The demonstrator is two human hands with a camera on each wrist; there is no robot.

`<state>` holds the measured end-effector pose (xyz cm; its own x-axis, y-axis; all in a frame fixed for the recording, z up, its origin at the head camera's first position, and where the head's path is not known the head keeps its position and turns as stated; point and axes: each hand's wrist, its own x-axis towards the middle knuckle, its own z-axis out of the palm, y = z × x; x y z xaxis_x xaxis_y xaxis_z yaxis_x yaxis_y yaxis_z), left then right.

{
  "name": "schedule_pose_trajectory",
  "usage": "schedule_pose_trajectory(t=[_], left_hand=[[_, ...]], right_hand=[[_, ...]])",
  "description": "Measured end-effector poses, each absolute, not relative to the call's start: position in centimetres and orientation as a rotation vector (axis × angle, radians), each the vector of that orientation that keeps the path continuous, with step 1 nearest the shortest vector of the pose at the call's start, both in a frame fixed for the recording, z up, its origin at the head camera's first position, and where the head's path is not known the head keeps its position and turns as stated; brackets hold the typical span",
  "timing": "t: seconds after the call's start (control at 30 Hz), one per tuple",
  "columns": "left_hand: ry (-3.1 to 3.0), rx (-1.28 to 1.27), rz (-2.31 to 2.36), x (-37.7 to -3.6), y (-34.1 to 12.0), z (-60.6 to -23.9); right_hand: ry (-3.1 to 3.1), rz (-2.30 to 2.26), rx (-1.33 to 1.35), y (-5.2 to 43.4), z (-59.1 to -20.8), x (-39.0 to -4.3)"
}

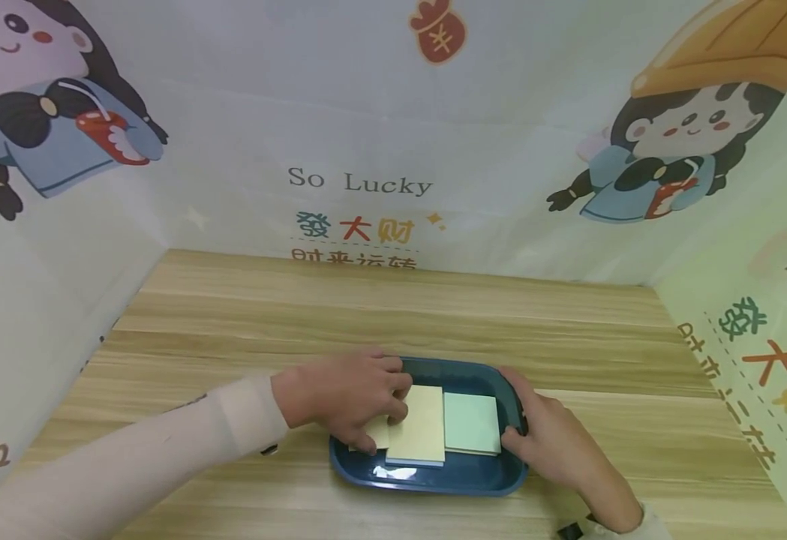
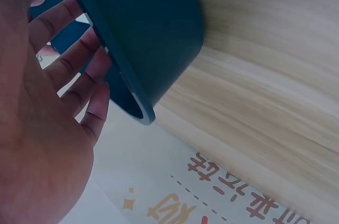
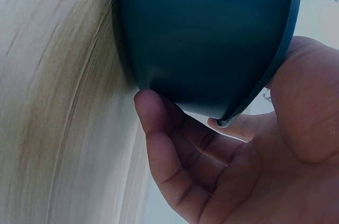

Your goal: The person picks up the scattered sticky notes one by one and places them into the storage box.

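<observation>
A dark blue tray (image 1: 434, 484) stands on the wooden table with paper note pads lying in it. A pale green square pad (image 1: 472, 424) is on the right, and a longer pale yellow pad (image 1: 420, 427) lies in the middle. At the tray's left end, a smaller pale yellow pad (image 1: 378, 433) is partly hidden under my left hand (image 1: 352, 394), whose bent fingers and thumb hold it about its edges. Over the tray's rim (image 2: 124, 70) the left fingers reach inward. My right hand (image 1: 555, 435) grips the tray's right end, fingers beneath the outer wall (image 3: 206, 38).
The wooden table (image 1: 231, 315) extends around the tray. A pale printed cloth (image 1: 366, 112) with cartoon figures and lettering rises behind it and along both sides.
</observation>
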<state>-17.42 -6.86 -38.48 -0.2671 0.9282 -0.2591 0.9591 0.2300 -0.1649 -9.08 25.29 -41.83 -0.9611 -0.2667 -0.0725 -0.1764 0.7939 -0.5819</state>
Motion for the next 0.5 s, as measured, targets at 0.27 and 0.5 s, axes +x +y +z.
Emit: schedule_pose_trajectory(t=[0.27, 0.5], left_hand=[[2.39, 1.79, -0.481, -16.91, -6.76, -38.61], [2.41, 1.784, -0.42, -16.95, -7.08, -38.57]], right_hand=[[2.826, -0.891, -0.333, 25.2, -41.79, -9.06], [2.825, -0.892, -0.334, 25.14, -41.73, -9.06]])
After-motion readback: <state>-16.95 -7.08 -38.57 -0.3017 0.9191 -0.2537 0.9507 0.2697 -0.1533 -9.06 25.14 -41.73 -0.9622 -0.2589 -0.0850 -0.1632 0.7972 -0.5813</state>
